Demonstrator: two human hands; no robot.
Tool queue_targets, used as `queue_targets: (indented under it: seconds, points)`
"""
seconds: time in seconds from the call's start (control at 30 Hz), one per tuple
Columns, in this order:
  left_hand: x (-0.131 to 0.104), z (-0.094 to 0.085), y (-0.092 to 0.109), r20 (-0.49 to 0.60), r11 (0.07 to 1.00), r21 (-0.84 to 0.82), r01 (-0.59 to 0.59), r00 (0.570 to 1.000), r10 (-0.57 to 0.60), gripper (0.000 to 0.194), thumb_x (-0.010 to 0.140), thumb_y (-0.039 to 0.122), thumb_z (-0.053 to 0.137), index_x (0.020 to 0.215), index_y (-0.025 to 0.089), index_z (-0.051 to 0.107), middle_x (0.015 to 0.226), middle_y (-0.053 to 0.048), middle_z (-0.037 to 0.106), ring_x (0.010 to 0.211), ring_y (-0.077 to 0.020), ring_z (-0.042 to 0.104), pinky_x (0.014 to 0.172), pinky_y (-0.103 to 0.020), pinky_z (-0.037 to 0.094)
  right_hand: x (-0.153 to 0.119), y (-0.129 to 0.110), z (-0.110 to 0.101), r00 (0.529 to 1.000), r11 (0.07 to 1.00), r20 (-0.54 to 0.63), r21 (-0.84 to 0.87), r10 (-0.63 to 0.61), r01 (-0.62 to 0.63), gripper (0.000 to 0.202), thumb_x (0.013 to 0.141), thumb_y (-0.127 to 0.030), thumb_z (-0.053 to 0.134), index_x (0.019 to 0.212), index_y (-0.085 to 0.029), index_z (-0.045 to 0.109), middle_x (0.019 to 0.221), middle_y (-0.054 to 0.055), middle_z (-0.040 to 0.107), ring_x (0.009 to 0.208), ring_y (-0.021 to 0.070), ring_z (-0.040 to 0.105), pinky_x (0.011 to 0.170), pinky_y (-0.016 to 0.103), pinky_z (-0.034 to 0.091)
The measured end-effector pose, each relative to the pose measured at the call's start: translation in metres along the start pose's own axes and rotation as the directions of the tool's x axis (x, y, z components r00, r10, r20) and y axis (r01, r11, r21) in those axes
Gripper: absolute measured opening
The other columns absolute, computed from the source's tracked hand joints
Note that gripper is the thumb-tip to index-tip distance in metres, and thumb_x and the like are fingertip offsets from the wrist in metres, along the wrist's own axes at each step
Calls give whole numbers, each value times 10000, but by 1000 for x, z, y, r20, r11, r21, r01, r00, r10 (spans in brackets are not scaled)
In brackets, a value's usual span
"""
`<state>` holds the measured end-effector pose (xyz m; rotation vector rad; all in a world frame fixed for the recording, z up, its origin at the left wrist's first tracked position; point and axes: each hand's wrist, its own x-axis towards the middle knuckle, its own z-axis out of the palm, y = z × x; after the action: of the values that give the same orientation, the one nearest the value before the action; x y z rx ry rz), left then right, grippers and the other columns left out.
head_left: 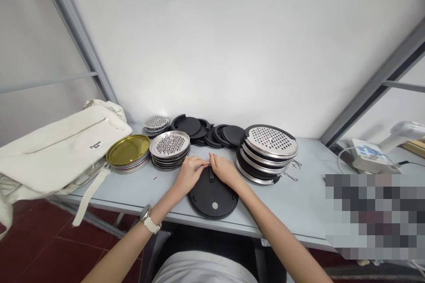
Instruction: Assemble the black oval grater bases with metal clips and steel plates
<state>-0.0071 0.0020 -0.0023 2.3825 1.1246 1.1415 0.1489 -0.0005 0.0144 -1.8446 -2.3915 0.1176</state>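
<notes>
At the lower centre of the frame, our black disc [214, 192] lies flat on the bench [299, 212], near its front edge. If we pull towards ourselves or press unevenly, it could slide and drop off that edge.

Our left hand [191, 171] and right hand [223, 169] meet at the disc's far rim, beside its dark strip [211, 174]. The fingers of both are drawn in narrow, tips pinched close together; whether a small part sits between them we cannot tell. If one is there, a slip could flick it away, and force on the rim alone could lift the near side.

Right of centre, the tall stack [270, 152] stands just beside our right forearm. Its layers sit unevenly and wire loops [292, 171] jut out, so a nudge from our elbow or a snag could shift it.

Left of centre, the grater stack [170, 146] is close to our left hand; a backward swing could topple it. Behind, the black rings [189, 126] overlap loosely and could slide if bumped.
</notes>
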Motion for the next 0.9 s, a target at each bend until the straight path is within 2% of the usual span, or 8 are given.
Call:
queue_targets:
  seconds: [0.17, 0.4, 0.73, 0.83, 0.9]
  points:
    - [1, -1, 3, 7, 1000, -7, -8, 1000, 8, 188, 872, 156, 573, 957, 239, 720, 890, -18, 714, 810, -168, 621, 799, -326, 414, 0, 0, -2, 999, 998, -4, 41, 44, -44, 420, 1021, -293, 175, 1120, -128, 549, 943, 141, 693, 873, 225, 676, 694, 278, 456]
    - [2, -1, 2, 13, 1000, -3, -2, 1000, 3, 191, 864, 146, 582, 949, 245, 722, 885, -6, 710, 805, -165, 621, 801, -315, 401, 0, 0, -1, 997, 996, -12, 60, 74, -73, 389, 1019, -311, 196, 1089, -137, 536, 918, 125, 700, 843, 239, 681, 661, 277, 435]
    - [-1, 3, 2, 17, 1000, 18, -4, 1000, 4, 199, 882, 150, 543, 976, 236, 696, 890, -14, 683, 850, -174, 604, 827, -338, 383, 2, 1, 3, 997, 994, -15, 81, 81, -79, 422, 1022, -353, 172, 1049, -146, 539, 898, 121, 698, 818, 203, 678, 654, 254, 412]
    - [-2, 3, 5, 3, 1000, 25, 17, 1000, -17, 216, 902, 150, 502, 1013, 232, 669, 912, -21, 647, 881, -174, 586, 851, -345, 377, 1, 2, 3, 998, 995, -19, 79, 55, -54, 482, 1022, -353, 113, 1078, -142, 543, 917, 121, 690, 854, 208, 670, 677, 259, 418]
    - [-2, 3, 8, -25, 999, 36, 22, 999, -21, 217, 912, 147, 478, 1009, 223, 657, 905, -23, 618, 883, -170, 571, 867, -349, 375, 0, 2, 2, 1000, 997, -18, 71, 21, -20, 474, 1023, -334, 113, 1163, -141, 523, 992, 130, 676, 909, 210, 655, 703, 260, 422]
